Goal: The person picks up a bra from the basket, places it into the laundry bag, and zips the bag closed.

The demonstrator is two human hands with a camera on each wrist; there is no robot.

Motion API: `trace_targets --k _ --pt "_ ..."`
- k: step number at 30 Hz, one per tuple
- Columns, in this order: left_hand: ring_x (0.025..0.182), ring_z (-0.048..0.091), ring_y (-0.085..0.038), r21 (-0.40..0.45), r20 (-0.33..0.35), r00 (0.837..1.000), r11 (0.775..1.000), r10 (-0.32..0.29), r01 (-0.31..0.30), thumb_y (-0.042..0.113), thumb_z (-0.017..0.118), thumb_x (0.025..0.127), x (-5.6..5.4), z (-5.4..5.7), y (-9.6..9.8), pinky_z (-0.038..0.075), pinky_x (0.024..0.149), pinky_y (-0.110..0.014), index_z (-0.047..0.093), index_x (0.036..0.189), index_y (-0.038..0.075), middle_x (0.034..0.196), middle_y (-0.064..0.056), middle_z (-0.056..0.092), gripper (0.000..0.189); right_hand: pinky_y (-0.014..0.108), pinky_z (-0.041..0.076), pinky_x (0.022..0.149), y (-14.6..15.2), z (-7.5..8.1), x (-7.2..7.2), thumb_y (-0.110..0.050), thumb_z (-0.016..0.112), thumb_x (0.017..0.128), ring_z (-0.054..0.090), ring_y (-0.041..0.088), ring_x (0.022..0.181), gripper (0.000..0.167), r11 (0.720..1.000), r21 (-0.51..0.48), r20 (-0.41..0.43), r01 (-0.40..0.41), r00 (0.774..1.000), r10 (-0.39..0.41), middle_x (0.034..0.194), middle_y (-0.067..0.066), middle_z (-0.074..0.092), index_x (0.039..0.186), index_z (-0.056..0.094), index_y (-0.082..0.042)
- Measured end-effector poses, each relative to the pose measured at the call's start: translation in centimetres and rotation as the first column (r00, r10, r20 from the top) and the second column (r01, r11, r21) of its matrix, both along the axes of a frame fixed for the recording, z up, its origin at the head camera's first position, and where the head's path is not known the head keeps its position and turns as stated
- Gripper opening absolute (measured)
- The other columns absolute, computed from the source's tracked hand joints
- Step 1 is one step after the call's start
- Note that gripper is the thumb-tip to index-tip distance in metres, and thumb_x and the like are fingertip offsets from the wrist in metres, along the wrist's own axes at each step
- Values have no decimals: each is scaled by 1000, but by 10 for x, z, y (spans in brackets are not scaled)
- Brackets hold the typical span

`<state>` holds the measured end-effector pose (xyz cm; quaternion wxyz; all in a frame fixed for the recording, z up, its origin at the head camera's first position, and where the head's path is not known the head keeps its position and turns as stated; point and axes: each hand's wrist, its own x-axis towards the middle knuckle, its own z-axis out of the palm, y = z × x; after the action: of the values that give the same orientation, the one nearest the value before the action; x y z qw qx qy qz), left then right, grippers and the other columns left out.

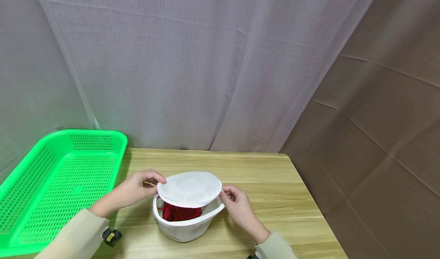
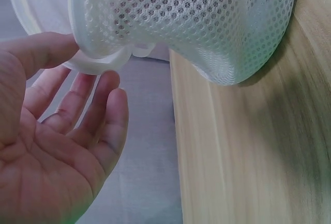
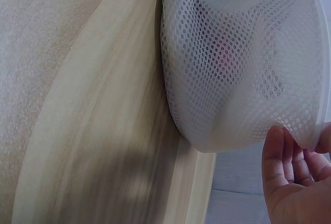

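A white mesh laundry bag with a stiff rim stands on the wooden table. Its round mesh lid is raised and tilted over the opening. Dark red fabric lies inside, partly covered by the lid. My left hand pinches the lid's left edge; in the left wrist view the thumb lies on a white rim with the fingers beyond it. At the right side, my right hand pinches the bag's rim near the lid's edge. In the right wrist view its fingers touch the mesh wall.
A large green plastic basket with perforated sides stands at the left. Grey curtain hangs behind the wooden table, and a brown cloth wall rises along its right side.
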<state>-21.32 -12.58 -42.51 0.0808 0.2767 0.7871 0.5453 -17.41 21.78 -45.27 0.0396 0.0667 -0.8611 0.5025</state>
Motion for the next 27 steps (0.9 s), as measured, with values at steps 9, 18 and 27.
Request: trace_targets --k 9,18,27 --pt "107 61 -29 4 57 998 1000 -13 12 6 69 87 -2 1 -3 52 84 -28 66 109 7 118 -11 62 22 20 45 57 -2 2 0 -3 58 95 53 16 70 11 999 20 2 37 999 -37 82 4 61 101 68 -3" --pt "109 60 -32 35 142 990 999 -9 4 8 70 87 -2 3 -2 53 84 -30 63 112 5 117 -13 63 26 27 52 74 -2 0 1 -17 53 101 60 14 85 19 998 -31 0 54 999 -54 93 2 66 101 68 -6" --pt "105 61 -27 -15 110 990 996 85 -84 9 63 90 0 7 2 52 83 -33 61 117 3 119 -13 62 28 37 53 80 -5 2 3 -27 47 103 63 16 87 31 994 -87 22 66 998 -64 92 3 67 102 68 -5"
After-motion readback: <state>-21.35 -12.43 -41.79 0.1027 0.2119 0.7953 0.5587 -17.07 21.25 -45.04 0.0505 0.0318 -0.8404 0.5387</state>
